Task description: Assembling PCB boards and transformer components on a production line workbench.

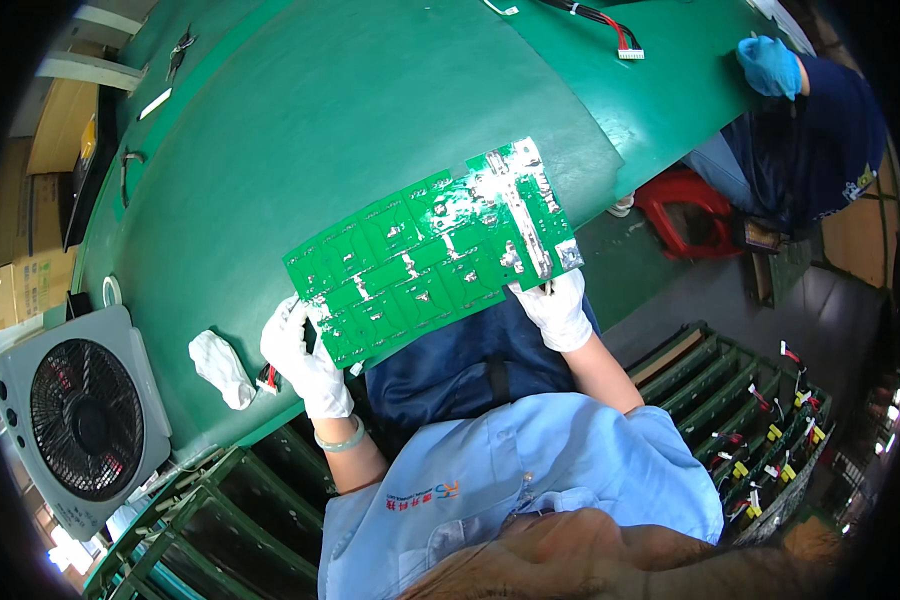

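Observation:
Between my hands, tilted above the near edge of the green-topped table (370, 90), is a large green circuit board (410, 262) with its soldered side showing. Shiny solder covers much of its right end. My left hand (305, 360), in a white glove, grips the board's lower left end. The white-gloved right hand (555, 308) holds its lower right corner, with the fingers partly hidden behind the board. Close to my left hand, a loose white glove (220, 370) lies on the table beside a small white connector with red and black wires (267, 379).
A grey box fan (88, 425) stands at the left. Racks with green slots flank me, the right rack (710, 400) holding wired boards. A wire harness (625, 45) lies at the far right, near a co-worker's blue-gloved hand (770, 66). A red stool (685, 215) stands beyond the table edge.

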Motion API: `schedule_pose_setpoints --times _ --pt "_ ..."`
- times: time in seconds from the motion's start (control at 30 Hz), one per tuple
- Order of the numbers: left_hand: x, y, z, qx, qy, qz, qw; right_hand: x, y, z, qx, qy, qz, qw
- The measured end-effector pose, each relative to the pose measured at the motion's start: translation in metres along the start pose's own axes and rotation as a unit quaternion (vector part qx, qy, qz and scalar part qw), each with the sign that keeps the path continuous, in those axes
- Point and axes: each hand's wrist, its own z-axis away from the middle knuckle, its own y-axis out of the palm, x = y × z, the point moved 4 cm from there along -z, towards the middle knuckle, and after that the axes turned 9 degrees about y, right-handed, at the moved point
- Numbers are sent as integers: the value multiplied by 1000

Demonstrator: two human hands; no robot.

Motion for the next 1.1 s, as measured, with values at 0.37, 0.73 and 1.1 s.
schedule_pose_setpoints --times 0.37,0.73,1.1 --pt "-1 -2 8 33 19 -36 999 4 0 0 -7 -49 59 997" --pt "4 -1 8 65 5 -13 998 4 -3 14 -45 -73 53 995" --pt "13 1 9 86 -7 -6 996 -6 0 25 -57 -44 45 996"
